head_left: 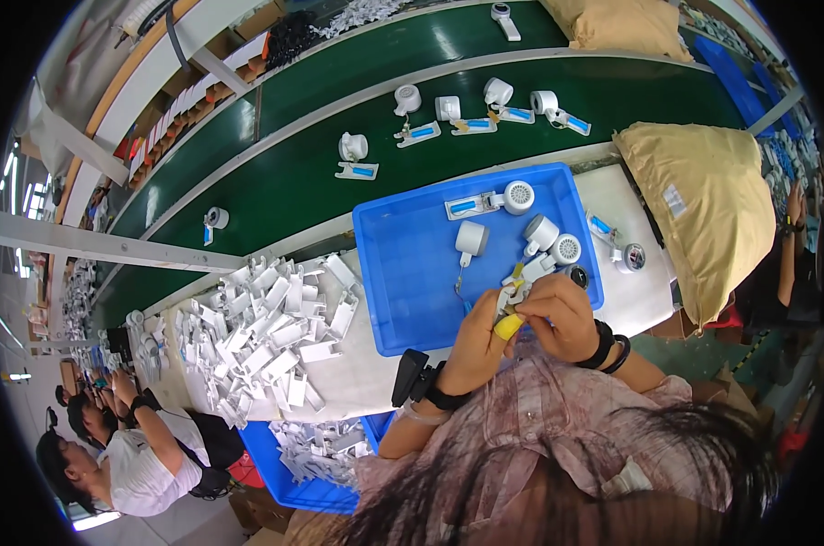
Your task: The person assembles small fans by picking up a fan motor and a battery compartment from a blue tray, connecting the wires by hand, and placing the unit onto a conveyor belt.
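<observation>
Both hands meet over the near edge of a blue tray (403,341). My left hand (481,344) is closed round a small white plastic part (514,293); a yellow piece (508,326) shows at its thumb, perhaps a finger cover. Bent close against the same part are the fingers of my right hand (565,314), and their tips are partly hidden. Beyond the hands, the tray holds several white handheld-fan heads, one (471,238) with a wire hanging from it, and another (518,197) joined to an open handle with a blue battery (464,207).
Left of the tray lies a heap of white plastic casings (266,328), with a blue bin (307,491) of more below. Several fan assemblies (353,150) sit on the green conveyor (293,196). A yellowish sack (703,200) stands right; co-workers (148,455) are at left.
</observation>
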Motion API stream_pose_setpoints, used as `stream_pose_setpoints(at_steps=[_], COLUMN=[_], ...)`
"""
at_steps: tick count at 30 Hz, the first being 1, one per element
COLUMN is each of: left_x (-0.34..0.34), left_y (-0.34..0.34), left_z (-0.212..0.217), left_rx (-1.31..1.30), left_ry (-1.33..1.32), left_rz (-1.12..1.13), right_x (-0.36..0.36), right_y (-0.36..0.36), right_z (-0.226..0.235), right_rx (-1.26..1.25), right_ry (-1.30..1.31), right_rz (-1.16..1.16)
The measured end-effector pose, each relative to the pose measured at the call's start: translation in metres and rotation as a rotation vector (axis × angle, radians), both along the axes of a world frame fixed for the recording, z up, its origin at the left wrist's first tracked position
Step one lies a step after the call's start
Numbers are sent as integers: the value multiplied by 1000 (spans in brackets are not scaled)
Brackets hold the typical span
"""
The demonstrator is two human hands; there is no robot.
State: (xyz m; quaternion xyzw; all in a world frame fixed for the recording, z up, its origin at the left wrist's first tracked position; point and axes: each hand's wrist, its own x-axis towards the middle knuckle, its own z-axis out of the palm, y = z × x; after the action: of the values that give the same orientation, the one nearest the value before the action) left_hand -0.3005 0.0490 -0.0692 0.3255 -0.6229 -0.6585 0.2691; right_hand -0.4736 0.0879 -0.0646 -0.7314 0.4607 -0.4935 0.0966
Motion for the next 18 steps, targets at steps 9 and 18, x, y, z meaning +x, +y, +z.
stream_pose_setpoints(at_steps=[9,18], left_x=[-2,0], left_y=[2,-12], left_z=[0,-6], left_rx=[-5,-505], left_ry=[51,-62], left_rz=[32,148], right_x=[4,15], right_y=[2,-12], right_z=[1,5], right_rx=[35,9], right_ry=[9,51], right_rz=[-28,-104])
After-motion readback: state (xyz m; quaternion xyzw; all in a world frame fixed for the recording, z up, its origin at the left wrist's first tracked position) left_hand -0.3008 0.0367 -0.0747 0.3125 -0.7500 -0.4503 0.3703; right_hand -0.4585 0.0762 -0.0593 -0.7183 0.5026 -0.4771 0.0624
